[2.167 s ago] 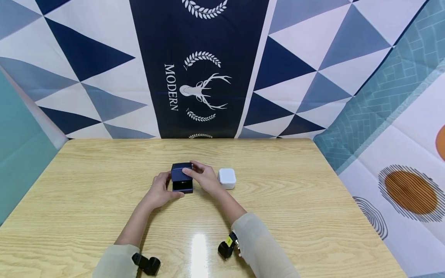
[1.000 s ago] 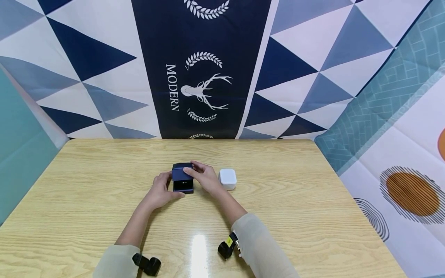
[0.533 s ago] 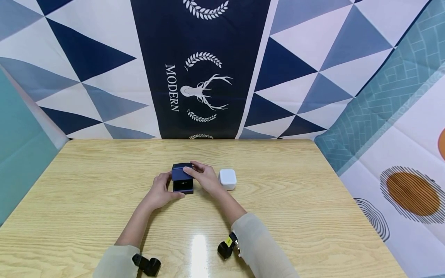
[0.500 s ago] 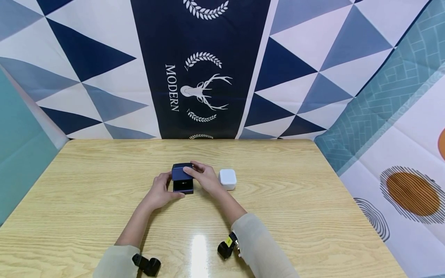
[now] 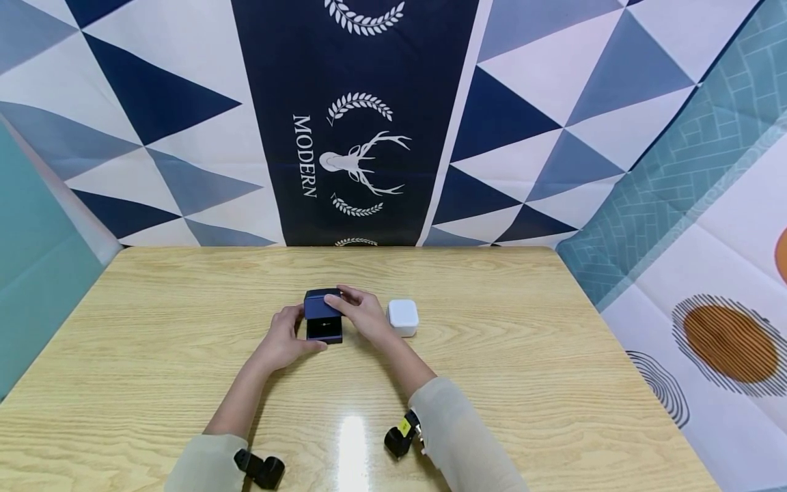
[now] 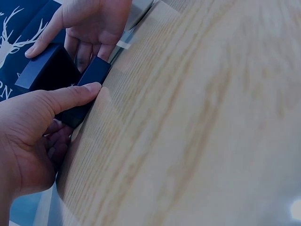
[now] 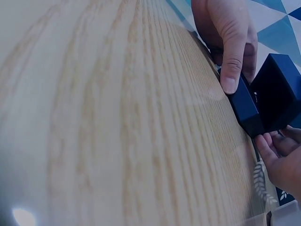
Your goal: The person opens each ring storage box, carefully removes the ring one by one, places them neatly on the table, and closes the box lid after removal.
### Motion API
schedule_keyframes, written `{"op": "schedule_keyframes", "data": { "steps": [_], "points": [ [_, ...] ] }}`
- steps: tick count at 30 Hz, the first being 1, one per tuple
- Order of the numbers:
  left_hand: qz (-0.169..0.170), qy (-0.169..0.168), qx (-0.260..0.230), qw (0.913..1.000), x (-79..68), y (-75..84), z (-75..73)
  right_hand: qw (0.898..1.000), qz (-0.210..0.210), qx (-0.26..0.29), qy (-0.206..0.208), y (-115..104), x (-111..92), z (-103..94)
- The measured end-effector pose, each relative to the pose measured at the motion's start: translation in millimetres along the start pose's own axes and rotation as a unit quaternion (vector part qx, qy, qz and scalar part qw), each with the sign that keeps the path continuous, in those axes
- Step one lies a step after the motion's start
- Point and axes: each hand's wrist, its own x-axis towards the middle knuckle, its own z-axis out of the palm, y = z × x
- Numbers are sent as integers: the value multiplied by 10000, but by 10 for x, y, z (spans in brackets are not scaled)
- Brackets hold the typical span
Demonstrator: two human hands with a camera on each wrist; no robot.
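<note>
A small dark blue ring box (image 5: 322, 306) stands partly open on the wooden table, its hinged lid (image 7: 279, 87) tilted up. Inside its black interior shows a tiny bright item (image 5: 326, 324), too small to make out. My left hand (image 5: 284, 342) grips the base from the left, thumb along the front edge and fingers at the side. From the right, my right hand (image 5: 364, 318) holds the lid, thumb on its top face. In the left wrist view the right hand's thumb (image 6: 42, 40) lies on the lid; its other fingers reach down beside the base.
A white rounded cube-shaped box (image 5: 402, 317) sits just right of my right hand. The wooden table (image 5: 516, 383) runs back to a patterned cloth wall (image 5: 356, 157). Black wrist cameras (image 5: 261, 470) hang from both sleeves.
</note>
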Motion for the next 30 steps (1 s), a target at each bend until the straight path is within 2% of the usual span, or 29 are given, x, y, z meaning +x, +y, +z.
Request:
{"op": "schedule_keyframes", "data": {
  "steps": [30],
  "points": [
    [14,17,-34,10000,10,-15,10,9999,32,110,0,-1,13,2]
  ]
}}
